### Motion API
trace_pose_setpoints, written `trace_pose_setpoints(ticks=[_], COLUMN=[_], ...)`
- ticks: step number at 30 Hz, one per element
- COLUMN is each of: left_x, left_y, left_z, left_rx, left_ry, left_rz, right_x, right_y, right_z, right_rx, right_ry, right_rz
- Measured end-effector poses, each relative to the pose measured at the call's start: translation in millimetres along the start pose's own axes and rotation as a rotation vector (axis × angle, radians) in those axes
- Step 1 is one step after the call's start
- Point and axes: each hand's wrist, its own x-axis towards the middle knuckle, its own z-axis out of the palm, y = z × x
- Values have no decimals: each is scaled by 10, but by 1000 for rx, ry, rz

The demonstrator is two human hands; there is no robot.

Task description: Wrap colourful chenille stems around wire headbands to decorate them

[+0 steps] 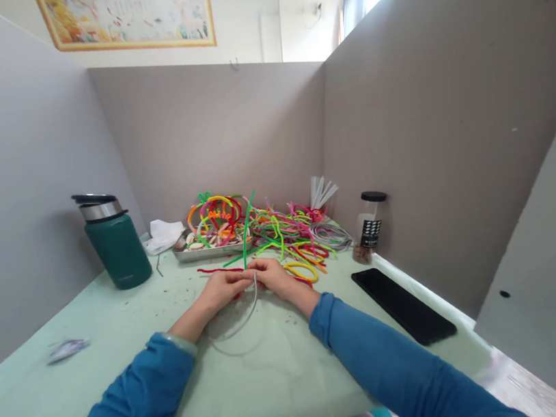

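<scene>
My left hand (pixel 221 289) and my right hand (pixel 271 277) meet fingertip to fingertip over the middle of the table, both with fingers pressed together. Between them they hold a thin grey cord (pixel 251 312), which curves down in a loop towards the left. A green pipe cleaner (pixel 246 230) stands up from the fingertips, leaning slightly right. One dark red pipe cleaner (pixel 214 270) reaches out leftward just behind my left hand. Which fingers grip which strand is too small to tell. Yellow and red loops (pixel 301 272) lie just beyond my right hand.
Behind my hands are a metal tray (pixel 212 251) of small pieces and a colourful pipe cleaner pile (pixel 280 225). A green bottle (pixel 117 248) stands left; a clear jar (pixel 370 229), coiled grey cord (pixel 331 236) and black phone (pixel 404 304) are right. Grey partitions (pixel 215 127) surround the table.
</scene>
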Motion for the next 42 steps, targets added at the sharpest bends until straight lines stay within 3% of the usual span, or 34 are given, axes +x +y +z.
trace_pose_setpoints(ticks=[13,22,29,42], left_x=[-45,-44,-14,5], left_y=[54,42,51,4], left_z=[65,71,5,-1], left_rx=[340,296,332,231], left_ry=[127,138,177,137], left_rz=[166,48,101,123], right_x=[6,28,50,22], right_y=[-6,57,73,24], right_z=[17,6,-2,9], right_rx=[-45,-49,6,-7], right_ry=[-9,-22,-14,-2], right_rz=[1,2,24,21])
